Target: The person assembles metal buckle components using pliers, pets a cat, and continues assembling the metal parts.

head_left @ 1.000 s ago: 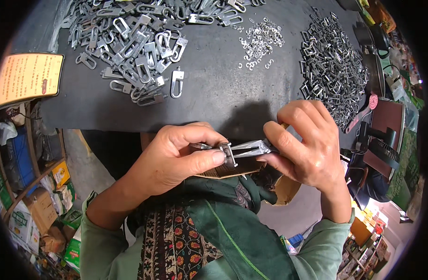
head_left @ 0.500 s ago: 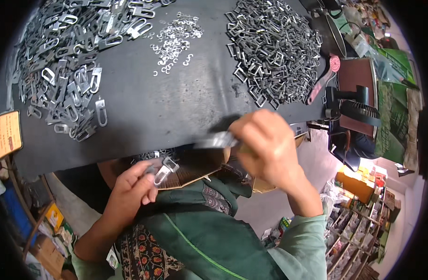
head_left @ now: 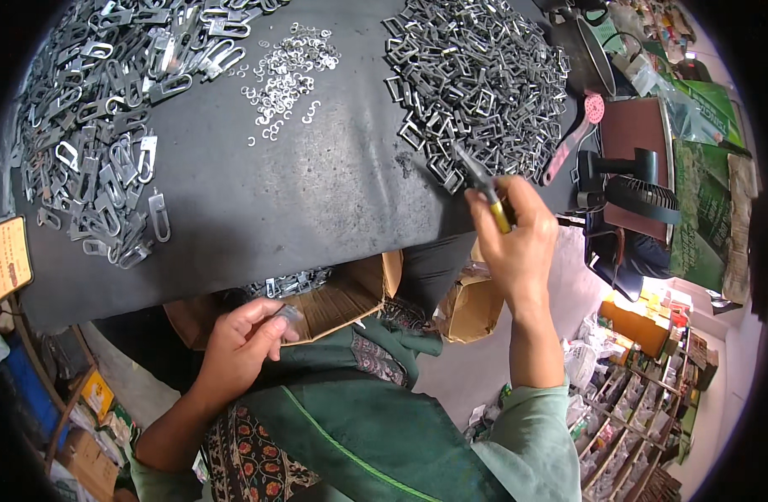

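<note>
My right hand (head_left: 522, 238) is closed around pliers (head_left: 477, 172) with grey pointed jaws and a yellow-and-dark handle. Their tip reaches the near edge of a pile of small dark rectangular metal frames (head_left: 480, 92). Low over my lap, my left hand (head_left: 240, 345) pinches a looped metal clip (head_left: 290, 316) between thumb and fingers; it is blurred and partly covered. Beneath the table edge, an open cardboard box (head_left: 342, 303) holds several similar metal pieces (head_left: 296, 283), just beyond that hand.
Looped metal clips (head_left: 107, 159) are heaped on the left of the black table (head_left: 317, 192). Small silver C-shaped rings (head_left: 283, 84) lie scattered at mid-back. To the right are a pink perforated spoon (head_left: 575, 138) and a small black fan (head_left: 639, 192). Another cardboard box (head_left: 474, 305) stands below.
My right hand has swung up and right with the pliers, from the table's front edge to the frame pile. The left hand stays near the box, its clip now turned and blurred.
</note>
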{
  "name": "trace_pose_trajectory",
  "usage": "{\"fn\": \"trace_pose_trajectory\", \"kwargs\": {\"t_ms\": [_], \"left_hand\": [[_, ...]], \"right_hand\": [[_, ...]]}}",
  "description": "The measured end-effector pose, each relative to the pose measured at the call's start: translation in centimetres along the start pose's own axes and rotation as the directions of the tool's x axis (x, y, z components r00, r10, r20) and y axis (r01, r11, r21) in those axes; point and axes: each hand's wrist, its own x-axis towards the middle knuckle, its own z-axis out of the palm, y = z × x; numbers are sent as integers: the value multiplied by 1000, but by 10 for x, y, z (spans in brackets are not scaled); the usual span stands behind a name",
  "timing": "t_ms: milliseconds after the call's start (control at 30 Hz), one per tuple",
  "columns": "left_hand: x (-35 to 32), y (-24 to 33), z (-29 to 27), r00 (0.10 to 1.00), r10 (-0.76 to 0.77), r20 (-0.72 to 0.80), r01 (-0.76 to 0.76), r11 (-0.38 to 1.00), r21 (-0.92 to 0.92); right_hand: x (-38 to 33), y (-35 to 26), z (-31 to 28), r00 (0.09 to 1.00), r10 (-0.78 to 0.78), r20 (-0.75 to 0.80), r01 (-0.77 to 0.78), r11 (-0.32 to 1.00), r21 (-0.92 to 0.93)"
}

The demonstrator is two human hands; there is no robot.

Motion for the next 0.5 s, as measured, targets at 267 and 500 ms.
{"fn": "trace_pose_trajectory", "kwargs": {"t_ms": [267,500], "left_hand": [[2,22,14,992,91,83,-87,995,-41],[-3,43,17,983,161,86,-163,987,10]], "right_hand": [[-4,-6,25,987,-93,-127,82,993,-90],[-3,-16,8,1000,10,20,-7,990,-138]]}}
